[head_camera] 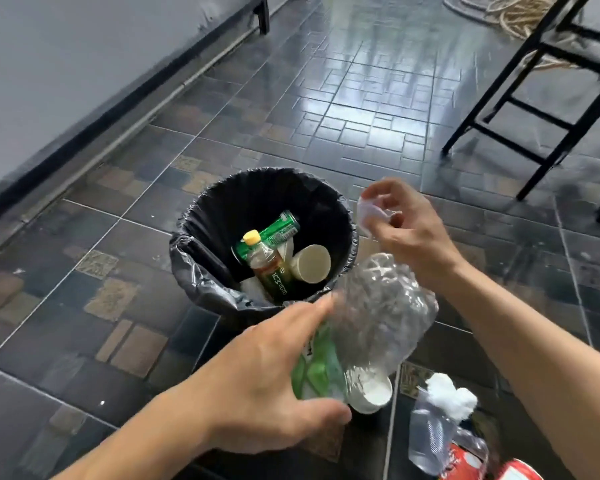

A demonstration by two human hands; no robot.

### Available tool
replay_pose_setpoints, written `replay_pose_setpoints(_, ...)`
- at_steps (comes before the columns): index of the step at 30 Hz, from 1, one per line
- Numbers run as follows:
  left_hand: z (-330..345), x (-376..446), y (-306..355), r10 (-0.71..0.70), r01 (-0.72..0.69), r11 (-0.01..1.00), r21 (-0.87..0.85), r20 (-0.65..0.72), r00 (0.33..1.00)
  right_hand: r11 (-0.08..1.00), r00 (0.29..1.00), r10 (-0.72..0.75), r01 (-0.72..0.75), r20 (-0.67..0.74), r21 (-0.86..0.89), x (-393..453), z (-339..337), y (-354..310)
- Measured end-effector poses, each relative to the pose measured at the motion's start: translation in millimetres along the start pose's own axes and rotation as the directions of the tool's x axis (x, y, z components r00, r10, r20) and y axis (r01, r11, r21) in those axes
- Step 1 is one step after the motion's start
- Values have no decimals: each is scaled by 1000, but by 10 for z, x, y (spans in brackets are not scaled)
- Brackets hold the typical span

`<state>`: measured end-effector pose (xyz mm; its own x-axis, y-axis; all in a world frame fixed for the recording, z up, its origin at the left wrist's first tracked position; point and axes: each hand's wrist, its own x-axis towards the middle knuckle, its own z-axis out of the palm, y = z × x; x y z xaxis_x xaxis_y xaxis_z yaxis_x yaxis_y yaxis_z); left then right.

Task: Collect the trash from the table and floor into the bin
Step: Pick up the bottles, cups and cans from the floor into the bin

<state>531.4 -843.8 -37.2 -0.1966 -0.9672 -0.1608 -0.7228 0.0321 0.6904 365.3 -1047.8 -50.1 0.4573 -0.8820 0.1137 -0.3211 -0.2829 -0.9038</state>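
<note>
Your left hand point(267, 372) is wrapped around a crumpled clear plastic bottle point(381, 317) by its green-labelled lower half, thumb underneath, fingers over the top; the bottle sits in the air just on your side of the bin point(201, 271), its far end already over the near rim. Your right hand point(406, 230) pinches a small scrap of pale plastic point(369, 211) between thumb and fingertips, just beside the bin's right rim.

The bottle looks empty and very light, thin-walled and springy, so it should give under your grip and may slip on the glossy label; holding it round the label section, as you do, seems the firmest spot. The scrap is flimsy and will likely flutter, so I'd release it low over the opening.

Inside the bin lie a green can point(278, 230), a yellow-capped drink bottle point(269, 268) and a paper cup point(310, 263); there is plenty of room. On the floor on your side of the bin, to the right, wait a white cup point(374, 396) partly hidden behind the held bottle, a wad of white tissue point(451, 396), a clear plastic bag point(426, 441) and a red-and-white wrapper point(471, 462). Beyond the bin and to the right stand black furniture legs point(520, 109), well apart from your reach; nothing blocks the drop
</note>
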Motion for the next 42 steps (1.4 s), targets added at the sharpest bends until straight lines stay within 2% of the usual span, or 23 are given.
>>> replay_pose_setpoints(3,-401,26,-58,-25,30,999,21,-205,978,997,993,45,-52,108,63,113,183,-163)
replay_pose_setpoints(6,-757,157,-216,-119,111,993,-44,-427,896,981,967,156,-176,202,82,178,391,-145)
replay_pose_setpoints(9,-947,374,-348,-167,152,986,-71,-519,838,960,944,261,-276,202,47,120,515,-44)
replay_pose_setpoints(12,-927,647,-514,-206,230,973,-13,-496,844,943,946,311,-320,98,94,34,490,74)
replay_pose_setpoints(15,-766,838,-686,-372,401,915,45,-290,882,930,935,354,-354,23,102,-62,326,215)
replay_pose_setpoints(17,-628,872,-726,-418,458,881,119,-256,871,934,935,355,-354,-9,47,-143,200,339)
replay_pose_setpoints(19,-511,856,-667,-329,404,905,137,-377,866,937,937,348,-349,-34,-22,-229,75,438)
replay_pose_setpoints(20,-455,834,-593,-244,332,935,126,-451,859,935,936,350,-352,-29,-54,-275,10,490)
replay_pose_setpoints(22,-324,789,-420,-46,136,982,128,-540,840,926,934,358,-355,-2,-126,-374,-113,572)
replay_pose_setpoints(24,-159,754,-262,134,-51,985,163,-550,824,914,930,366,-353,31,-201,-476,-223,656)
replay_pose_setpoints(27,202,770,-76,326,-302,945,128,-460,826,865,903,429,-399,35,-303,-653,-385,825)
replay_pose_setpoints(30,674,811,22,386,-392,919,36,-279,879,764,832,555,-496,29,-412,-894,-483,1033)
replay_pose_setpoints(34,1338,879,-70,257,-256,965,-52,1,966,576,695,719,-607,-14,-547,-1368,-462,1450)
replay_pose_setpoints(38,1761,937,-264,95,-142,959,245,195,976,388,549,832,-674,-75,-628,-1768,-375,1734)
replay_pose_setpoints(40,1866,945,-334,10,-113,919,378,265,964,335,513,854,-671,-88,-662,-1869,-308,1801)
replay_pose_setpoints(42,1929,932,-375,-20,-107,895,434,279,960,316,502,860,-664,-92,-678,-1895,-235,1862)
